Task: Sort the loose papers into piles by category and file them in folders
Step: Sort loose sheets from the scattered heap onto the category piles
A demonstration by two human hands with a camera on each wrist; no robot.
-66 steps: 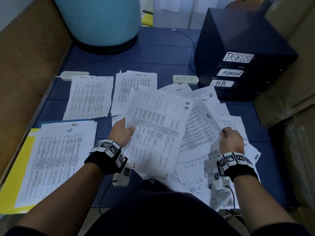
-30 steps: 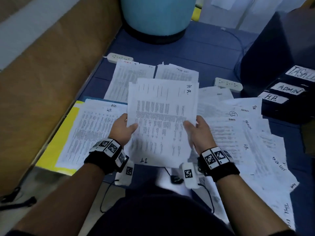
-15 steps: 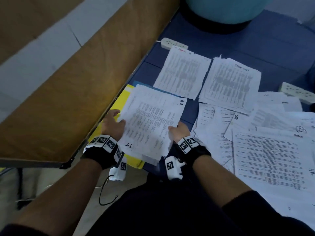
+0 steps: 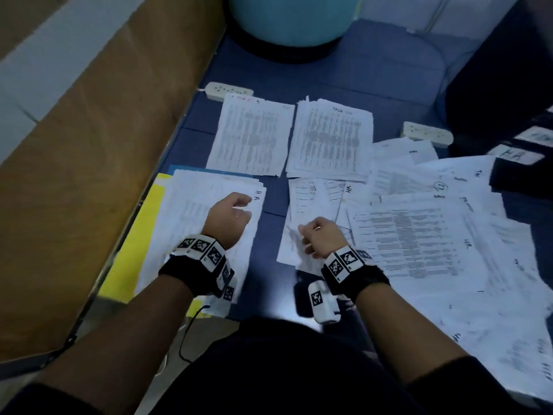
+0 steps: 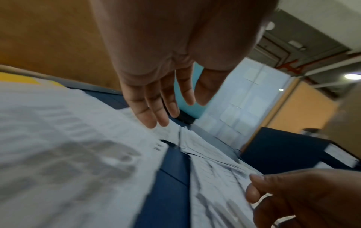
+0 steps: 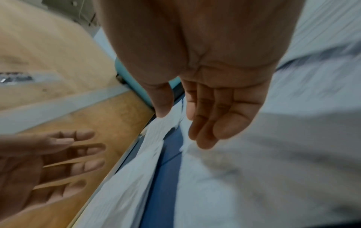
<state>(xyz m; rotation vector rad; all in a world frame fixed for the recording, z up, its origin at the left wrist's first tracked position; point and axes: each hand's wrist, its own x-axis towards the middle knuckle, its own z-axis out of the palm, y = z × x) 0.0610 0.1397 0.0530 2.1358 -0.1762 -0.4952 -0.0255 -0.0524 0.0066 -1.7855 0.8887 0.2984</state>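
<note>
Blue table: its left edge runs diagonally from upper centre to lower left, hard against a brown panel; a strip of bare blue lies at frame centre between the two hands. A teal drum closes off the top of the frame, a dark cabinet the upper right, with labelled drawers below it; one label reads HR. Two white power strips lie at the far edge of the papers. Two tidy piles sit side by side at upper centre. Loose sheets overlap across the whole right half. HR pile at left centre lies on a yellow folder along the table's left edge. Left hand hangs over the HR pile, fingers relaxed and spread, holding nothing; contact cannot be told. Right hand is above the left margin of the loose sheets, fingers loosely bent, empty.
</note>
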